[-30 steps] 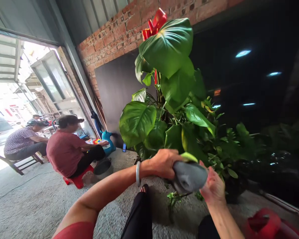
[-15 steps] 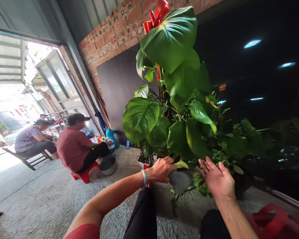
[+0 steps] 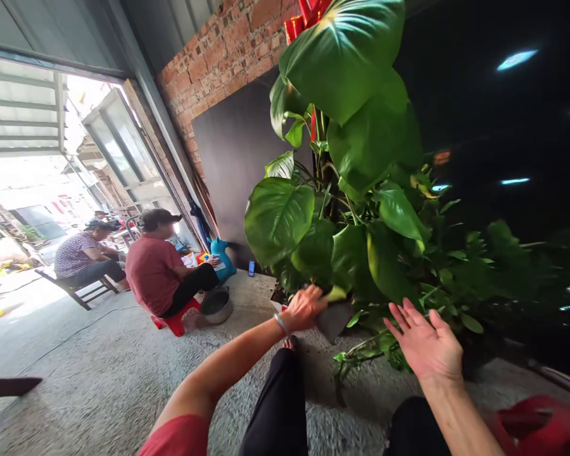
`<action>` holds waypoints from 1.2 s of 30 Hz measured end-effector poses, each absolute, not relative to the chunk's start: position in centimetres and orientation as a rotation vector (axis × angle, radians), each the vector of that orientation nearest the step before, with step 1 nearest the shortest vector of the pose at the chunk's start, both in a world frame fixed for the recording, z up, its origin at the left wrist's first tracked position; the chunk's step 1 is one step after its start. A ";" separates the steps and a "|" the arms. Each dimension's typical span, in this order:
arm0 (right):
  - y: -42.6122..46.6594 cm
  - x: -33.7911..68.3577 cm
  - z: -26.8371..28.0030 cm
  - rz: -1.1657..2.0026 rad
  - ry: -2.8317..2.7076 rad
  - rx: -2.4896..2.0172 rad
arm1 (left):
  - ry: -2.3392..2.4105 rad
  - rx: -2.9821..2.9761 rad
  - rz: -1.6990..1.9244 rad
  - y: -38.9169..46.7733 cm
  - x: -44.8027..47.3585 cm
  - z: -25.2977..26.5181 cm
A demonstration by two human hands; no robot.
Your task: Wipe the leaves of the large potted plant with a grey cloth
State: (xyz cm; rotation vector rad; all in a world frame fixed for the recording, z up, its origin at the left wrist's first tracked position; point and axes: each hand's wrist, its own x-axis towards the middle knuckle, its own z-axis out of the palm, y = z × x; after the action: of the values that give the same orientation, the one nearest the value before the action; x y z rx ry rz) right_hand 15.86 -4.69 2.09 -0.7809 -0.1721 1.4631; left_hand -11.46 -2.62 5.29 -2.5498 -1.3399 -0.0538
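A tall potted plant [image 3: 346, 158] with big glossy green leaves and a red bow at its top stands against a dark wall in front of me. My left hand [image 3: 304, 308], with a bracelet on the wrist, grips a grey cloth [image 3: 333, 318] pressed against a low leaf near the plant's base. My right hand [image 3: 426, 344] hovers palm up with spread fingers, empty, just right of the cloth and below the lower leaves. My dark-trousered knees show at the bottom.
Two people sit at the left near the open doorway, one in a red shirt [image 3: 154, 273] on a red stool, one on a wooden bench [image 3: 78, 292]. A metal bowl [image 3: 216, 306] lies on the concrete floor. A red plastic object [image 3: 536, 424] sits at bottom right.
My right hand has let go of the cloth and opened, drawing back to the right. My left hand carried the cloth further in toward the plant's base.
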 end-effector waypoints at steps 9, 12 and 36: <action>-5.2 15.7 2.3 1.426 -0.179 -0.790 | -1.233 -2.138 -0.843 -3.5 -13.1 14.3; -5.1 15.2 1.9 1.440 -0.180 -0.811 | -1.457 -2.088 -0.760 0.4 -12.4 13.2; -5.8 15.6 2.1 1.416 -0.229 -0.860 | -1.765 -2.632 0.263 -3.0 -15.4 -3.0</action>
State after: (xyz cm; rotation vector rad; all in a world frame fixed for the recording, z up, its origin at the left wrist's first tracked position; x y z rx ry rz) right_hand 15.59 -5.79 2.10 -0.8601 -0.2287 1.4163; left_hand -15.43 -2.95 -2.98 -2.6322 -1.7654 0.2635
